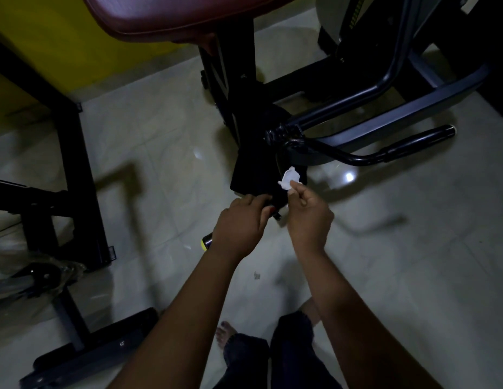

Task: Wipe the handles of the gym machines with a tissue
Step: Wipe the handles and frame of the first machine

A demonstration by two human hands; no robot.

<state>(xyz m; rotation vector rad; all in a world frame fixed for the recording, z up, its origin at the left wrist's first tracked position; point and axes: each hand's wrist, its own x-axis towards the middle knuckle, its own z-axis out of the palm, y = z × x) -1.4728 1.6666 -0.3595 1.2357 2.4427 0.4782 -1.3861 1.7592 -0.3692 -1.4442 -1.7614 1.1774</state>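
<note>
Head view, dim light. Left hand (241,223): fingers curled round a black bar (208,239) at the foot of the gym machine; the bar's yellow-capped end shows below the wrist. Right hand (309,217): thumb and fingertips pinched together on a crumpled white tissue (290,178), held up in front of the machine's black lower housing (255,175); whether the tissue touches the housing cannot be told. The two hands are close, side by side. Side handle (418,140): black, with a thicker grip section and a pale end, reaching out to the right from the pivot, well apart from the tissue. Maroon padded seat (171,15): top of view, on a black post. Grey-blue frame tubes (385,108): upper right, behind the side handle. Black bench leg (84,178): left, in front of a yellow wall (48,37). Pale tiled floor (160,141), with light reflections and a small scrap (256,275) between the forearms. Bare foot (225,332) and dark trousers (295,346): bottom centre.
</note>
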